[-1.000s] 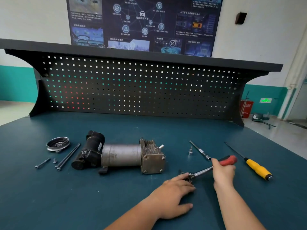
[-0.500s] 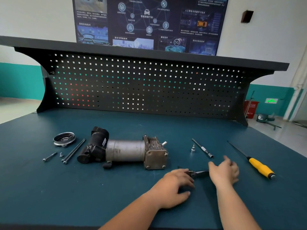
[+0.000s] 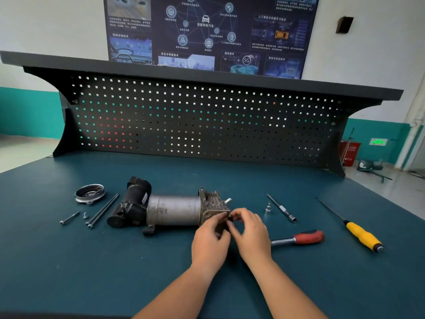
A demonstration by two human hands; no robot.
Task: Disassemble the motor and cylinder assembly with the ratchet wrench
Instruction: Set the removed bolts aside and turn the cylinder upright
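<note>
Wrench (image 3: 299, 239) right of hands (image 3: 232, 231)

— What was it made of?
— The motor and cylinder assembly (image 3: 174, 212) had a dull, scuffed metal barrel, a black end that looked like matt plastic, and a rough cast finned head.
— And the tools?
— My ratchet wrench (image 3: 299, 238) had a shiny metal shank and a glossy red grip; the bench (image 3: 69, 272) was matt teal.

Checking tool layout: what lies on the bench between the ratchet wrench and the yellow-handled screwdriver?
Nothing: in the head view, only bare bench mat separates the ratchet wrench from the yellow-handled screwdriver.
</note>
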